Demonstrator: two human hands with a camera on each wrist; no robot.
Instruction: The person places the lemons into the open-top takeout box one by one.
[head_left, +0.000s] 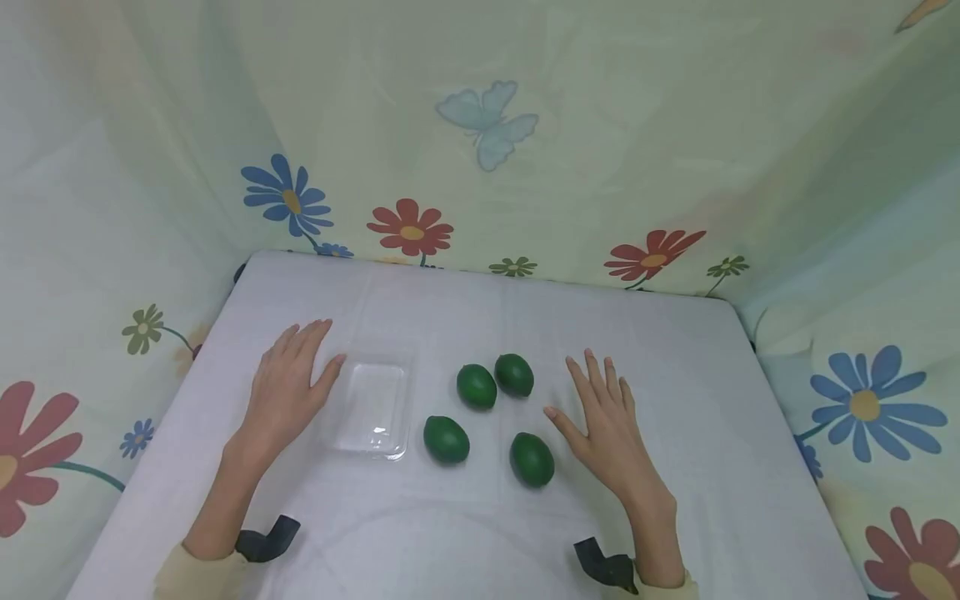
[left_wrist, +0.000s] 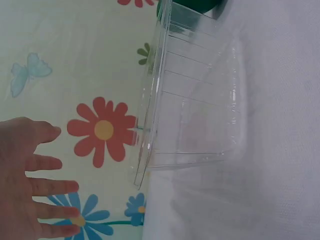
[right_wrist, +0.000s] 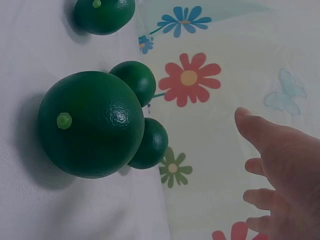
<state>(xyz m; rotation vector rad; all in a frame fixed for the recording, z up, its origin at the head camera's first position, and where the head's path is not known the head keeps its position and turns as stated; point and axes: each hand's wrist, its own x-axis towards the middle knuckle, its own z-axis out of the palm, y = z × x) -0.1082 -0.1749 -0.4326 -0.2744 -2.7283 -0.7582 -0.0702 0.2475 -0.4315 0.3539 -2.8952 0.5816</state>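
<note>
Several dark green limes lie on the white tabletop between the two hands. Two sit close together at the back, a left one (head_left: 476, 387) and a right one (head_left: 514, 375); nearer are a front left lime (head_left: 446, 440) and a front right lime (head_left: 532, 460). A clear plastic tray (head_left: 372, 408) stands left of them. My left hand (head_left: 288, 387), fingers extended and holding nothing, is beside the tray's left side. My right hand (head_left: 609, 433) is to the right of the limes, fingers straight and spread, nearest the front right lime (right_wrist: 92, 125).
A white cloth (head_left: 450, 542) covers the table. Around its back and sides hangs a pale curtain (head_left: 600, 125) printed with flowers and a butterfly. Black wrist mounts (head_left: 267, 539) show at both wrists, beside cream sleeves.
</note>
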